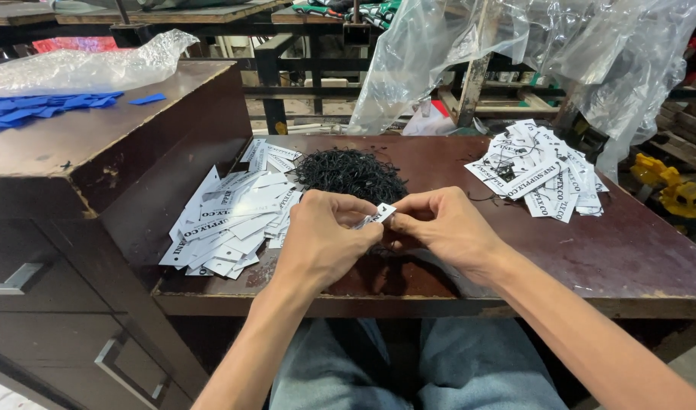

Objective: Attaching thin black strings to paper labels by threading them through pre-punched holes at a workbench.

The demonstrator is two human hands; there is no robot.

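Together, left hand point(325, 235) and right hand point(439, 224), fingers pinching one white tag point(378, 214); two tag piles point(226, 224); one black string heap point(351, 175).

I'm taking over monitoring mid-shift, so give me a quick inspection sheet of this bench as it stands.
Surface: dark brown worn table, scuffed along its front edge.
Job's things: one white paper tag held between both hands; heap of thin black strings just behind it; loose pile of white tags at left; second pile of tags with strings on them at right.
Clutter: blue cut pieces and a clear plastic bag on the raised cabinet at left.
Grips: left hand and right hand both pinch the tag.
Cables: nothing seen.
Surroundings: hanging clear plastic sheeting, yellow object at far right.
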